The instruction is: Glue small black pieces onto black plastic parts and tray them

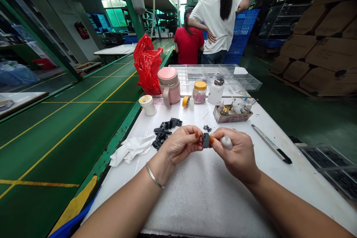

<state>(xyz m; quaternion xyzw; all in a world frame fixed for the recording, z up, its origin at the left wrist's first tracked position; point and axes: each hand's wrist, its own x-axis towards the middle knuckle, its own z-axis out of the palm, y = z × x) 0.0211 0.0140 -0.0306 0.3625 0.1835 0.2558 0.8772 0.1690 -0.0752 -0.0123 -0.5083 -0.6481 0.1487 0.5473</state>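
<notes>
My left hand (181, 144) and my right hand (237, 154) meet above the white table (200, 193), both pinching a small dark grey plastic part (206, 140) between thumb and fingertips. My right hand also keeps a small white squeeze bottle (226, 142) tucked in its fingers. A pile of similar black parts (165, 130) lies just beyond my left hand. A crumpled white cloth (132, 148) rests to the left of that pile. A silver bracelet circles my left wrist.
At the table's far side stand a pink mug (169, 85), a small white cup (147, 105), a yellow-lidded jar (200, 92), a white bottle (216, 91), tape (186, 101), a box of small bottles (232, 113) and clear trays (212, 74). A metal blade (270, 143) lies right. Green conveyor (69, 119) left; two people stand behind.
</notes>
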